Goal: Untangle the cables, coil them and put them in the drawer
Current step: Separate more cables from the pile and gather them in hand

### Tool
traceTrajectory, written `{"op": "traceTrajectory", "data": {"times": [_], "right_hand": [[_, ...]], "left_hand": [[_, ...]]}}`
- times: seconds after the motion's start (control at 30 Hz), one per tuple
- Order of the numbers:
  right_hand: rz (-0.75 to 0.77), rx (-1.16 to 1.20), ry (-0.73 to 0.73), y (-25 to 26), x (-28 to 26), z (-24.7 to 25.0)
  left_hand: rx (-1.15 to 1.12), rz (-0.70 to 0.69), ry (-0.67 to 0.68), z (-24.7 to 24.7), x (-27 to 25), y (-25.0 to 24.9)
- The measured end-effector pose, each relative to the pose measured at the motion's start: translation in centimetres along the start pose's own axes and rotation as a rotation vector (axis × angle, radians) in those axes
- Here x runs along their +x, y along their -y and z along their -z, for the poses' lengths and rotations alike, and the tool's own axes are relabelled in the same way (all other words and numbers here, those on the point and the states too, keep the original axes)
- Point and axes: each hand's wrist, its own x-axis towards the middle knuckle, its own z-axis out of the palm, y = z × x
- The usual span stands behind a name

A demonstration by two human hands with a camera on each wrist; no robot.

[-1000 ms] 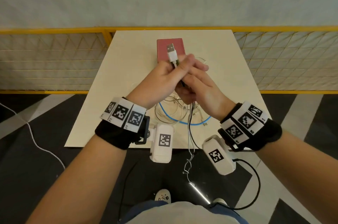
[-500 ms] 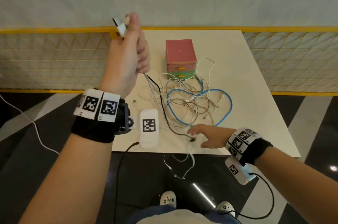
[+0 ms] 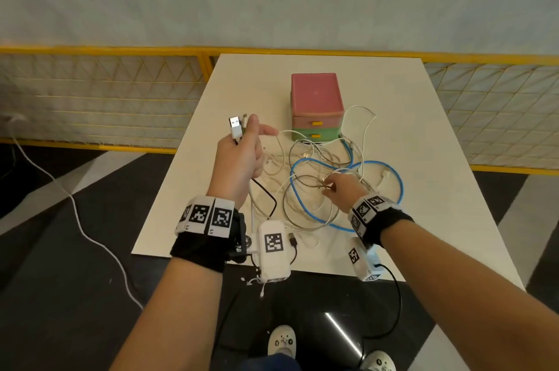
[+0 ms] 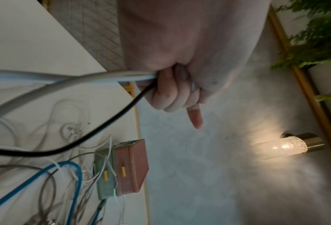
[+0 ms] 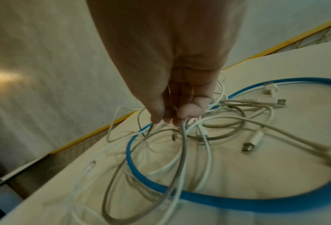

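A tangle of white, grey and blue cables (image 3: pixel 326 177) lies on the white table (image 3: pixel 423 134) in front of a small drawer box (image 3: pixel 316 104) with a pink and a green drawer, both closed. My left hand (image 3: pixel 242 152) is raised left of the pile and grips a white USB plug (image 3: pixel 235 127) with white and black cables (image 4: pixel 110 77) trailing from the fist. My right hand (image 3: pixel 332 186) is down in the middle of the pile, its fingertips (image 5: pixel 180 117) pinching a thin grey cable (image 5: pixel 183 146). The blue cable (image 5: pixel 180 193) loops around it.
A yellow mesh railing (image 3: pixel 106 98) runs behind and beside the table. A black USB plug (image 3: pixel 292 239) lies at the table's near edge, and a white cable end hangs over it. A white cord (image 3: pixel 75 213) crosses the dark floor at left. A wall lamp (image 4: pixel 283 146) is lit.
My left hand has come down from high up to just above the table, still holding the plug. My right hand moved from the near edge forward into the pile and pinched a cable.
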Motion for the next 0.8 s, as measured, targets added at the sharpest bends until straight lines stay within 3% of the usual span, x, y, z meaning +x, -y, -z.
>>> {"op": "traceTrajectory", "data": {"times": [0.1,0.17,0.3,0.4,0.5,0.6,0.7,0.73,0.8], "right_hand": [[0.080,0.126,-0.038,1.0,-0.6,1.3],[0.151,0.252,-0.145,2.5,-1.6,3.3],[0.336,0.367,-0.358,5.5,-4.3,7.8],[0.428,0.387,-0.369,5.9,-5.8,9.7],[0.394,0.429,-0.381,5.4,-6.3,10.9],[0.274,0.602,-0.445,4.8,-6.0,12.1],[0.167,0.846,-0.511,4.5,-5.2,13.2],[0.142,0.932,-0.525,4.6,-5.0,13.6],[0.114,1.052,-0.525,4.6,-4.7,13.9]], "left_hand": [[0.024,0.105,-0.020,0.2,0.9,1.9],[0.129,0.190,-0.004,-0.1,1.4,3.0],[0.291,0.350,0.146,-2.4,1.8,4.0],[0.198,0.285,0.229,-4.2,2.0,3.2],[0.236,0.165,0.310,-4.7,2.3,2.0],[0.379,0.068,0.559,-4.5,1.6,1.9],[0.457,0.096,0.792,-4.6,0.2,3.4],[0.500,0.075,0.796,-4.7,0.1,4.1],[0.500,0.005,0.681,-4.6,0.6,5.1]]}}
